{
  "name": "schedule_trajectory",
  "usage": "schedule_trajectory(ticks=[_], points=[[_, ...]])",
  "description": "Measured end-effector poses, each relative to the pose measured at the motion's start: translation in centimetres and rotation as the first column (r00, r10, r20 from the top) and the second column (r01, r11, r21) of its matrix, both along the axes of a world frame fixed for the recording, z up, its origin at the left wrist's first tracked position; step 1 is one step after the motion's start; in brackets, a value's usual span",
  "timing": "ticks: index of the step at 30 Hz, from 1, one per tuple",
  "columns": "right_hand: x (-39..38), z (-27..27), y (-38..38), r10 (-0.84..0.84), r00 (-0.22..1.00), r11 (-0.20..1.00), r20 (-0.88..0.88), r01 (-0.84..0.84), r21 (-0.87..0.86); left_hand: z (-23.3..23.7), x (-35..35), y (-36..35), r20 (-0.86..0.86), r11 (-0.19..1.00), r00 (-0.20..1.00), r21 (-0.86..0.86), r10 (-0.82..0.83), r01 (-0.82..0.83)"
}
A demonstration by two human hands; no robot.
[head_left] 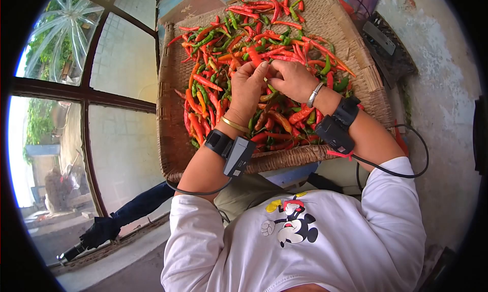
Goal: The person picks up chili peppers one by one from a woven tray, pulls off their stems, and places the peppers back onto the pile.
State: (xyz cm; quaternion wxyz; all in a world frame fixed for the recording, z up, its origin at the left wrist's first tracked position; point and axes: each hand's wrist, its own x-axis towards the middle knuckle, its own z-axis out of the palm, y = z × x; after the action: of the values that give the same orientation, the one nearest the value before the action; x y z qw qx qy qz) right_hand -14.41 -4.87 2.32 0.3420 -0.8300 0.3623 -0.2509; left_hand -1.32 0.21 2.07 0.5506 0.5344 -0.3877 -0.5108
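Red, green and orange chili peppers [203,81] lie heaped in a large woven basket tray [363,63]. Over the middle of the heap my left hand [247,86] and my right hand [292,80] meet at their fingertips. Thumb and fingers of my left hand are pinched on a red pepper [254,55], which points away from me. My right hand's fingers are curled in close beside it, against the left fingertips; what they hold is too small to make out. A gold bangle is on the left wrist, a silver one on the right.
Black devices with cables are strapped to both forearms. A window [122,63] stands along the left, with a dark folded umbrella [124,216] on its sill. At the upper right, a dark object [381,38] sits beside the tray, near a worn wall [432,43].
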Motion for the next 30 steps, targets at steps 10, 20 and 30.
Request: schedule_trajectory(ticks=[10,20,30], points=[[-0.1,1.6,0.1,0.108,0.993,0.981,-0.038,-0.1,0.166,1.2,1.1,-0.5,-0.164,0.967,0.959,-0.076,0.23,-0.245],[-0.2,1.8,0.3,0.112,0.96,0.862,0.258,-0.223,0.456,0.6,3.0,-1.0,-0.21,0.999,0.977,0.029,0.039,-0.034],[-0.8,1.5,-0.7,-0.018,0.952,0.865,0.306,-0.139,0.482,0.2,0.3,-0.1,0.346,0.935,0.921,-0.232,-0.18,0.269]])
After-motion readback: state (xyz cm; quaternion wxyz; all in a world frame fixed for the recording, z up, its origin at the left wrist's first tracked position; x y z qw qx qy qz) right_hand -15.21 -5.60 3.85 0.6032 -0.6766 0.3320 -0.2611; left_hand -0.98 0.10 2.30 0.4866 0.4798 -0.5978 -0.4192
